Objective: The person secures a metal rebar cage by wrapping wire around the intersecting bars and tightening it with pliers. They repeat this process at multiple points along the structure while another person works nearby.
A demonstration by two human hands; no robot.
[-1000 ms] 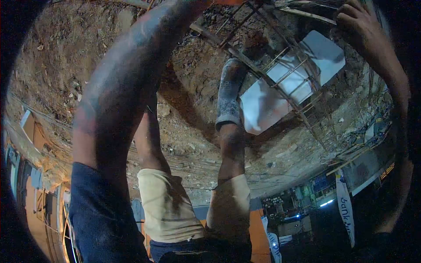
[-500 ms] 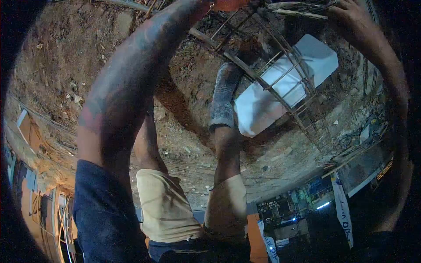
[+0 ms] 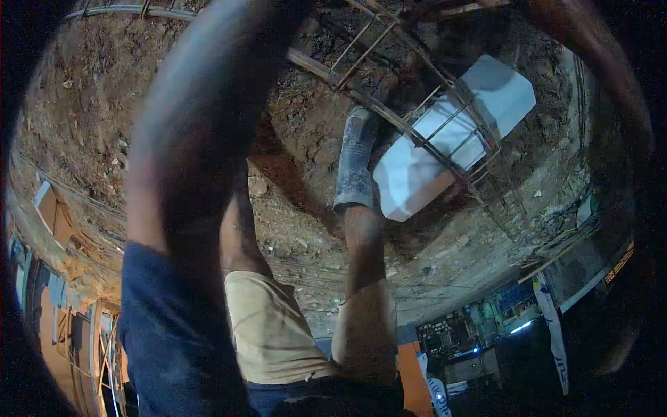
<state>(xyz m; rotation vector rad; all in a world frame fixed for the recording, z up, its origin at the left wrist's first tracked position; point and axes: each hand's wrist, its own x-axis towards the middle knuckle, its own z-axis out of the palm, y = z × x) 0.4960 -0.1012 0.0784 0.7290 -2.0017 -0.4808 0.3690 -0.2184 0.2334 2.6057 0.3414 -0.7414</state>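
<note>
Both my arms reach up past the top of the head view, so my left hand and my right hand are out of sight. My left forearm is smeared by motion and runs up the left side from a dark blue sleeve. At the right edge, my right arm curves upward in shadow. Between the arms, a rebar cage [image 3: 375, 104] of long bars and cross ties slants down to the right. A white sheet-like panel [image 3: 410, 174] with cut corners lies beneath it. Whatever the hands hold or touch is hidden.
My dusty boot [image 3: 354, 160] stands on the dirt beside the white panel. Rough soil [image 3: 83, 97] with small stones spreads around. A pale pipe [image 3: 125, 10] crosses the upper left. Printed banner strips [image 3: 551, 320] and lights are at the lower right.
My hands, partly visible at the top edge before, have gone out of view upward. My left arm has swung slightly and is blurred. The rods near my right hand have also left the top.
</note>
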